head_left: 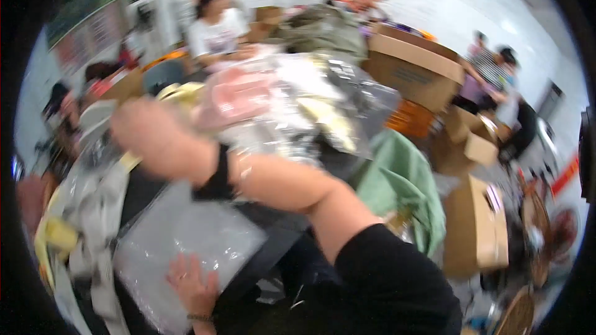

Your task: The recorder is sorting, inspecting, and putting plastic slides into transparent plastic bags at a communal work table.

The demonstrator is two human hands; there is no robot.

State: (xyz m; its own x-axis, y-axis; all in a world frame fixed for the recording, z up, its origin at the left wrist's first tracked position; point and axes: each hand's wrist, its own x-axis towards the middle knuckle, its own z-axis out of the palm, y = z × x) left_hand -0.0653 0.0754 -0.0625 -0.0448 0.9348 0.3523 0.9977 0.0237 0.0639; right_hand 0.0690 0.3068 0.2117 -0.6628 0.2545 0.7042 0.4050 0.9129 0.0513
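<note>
My left hand lies with fingers spread on a large clear plastic bag, which is spread flat on the dark table. Across the table to the far left reaches my right arm, a black band around its wrist. Motion smears my right hand, so its fingers and anything in them cannot be made out. It is nearest to a white curved piece and a yellow item. Beyond the forearm, a heap holds a pink item in clear plastic and a pale yellow packed piece.
Pale grey and yellow fabric strips hang along the left table edge. Green cloth drapes at the right. Cardboard boxes stand beyond it, a big open one and a closed one. Several people sit or work around the room.
</note>
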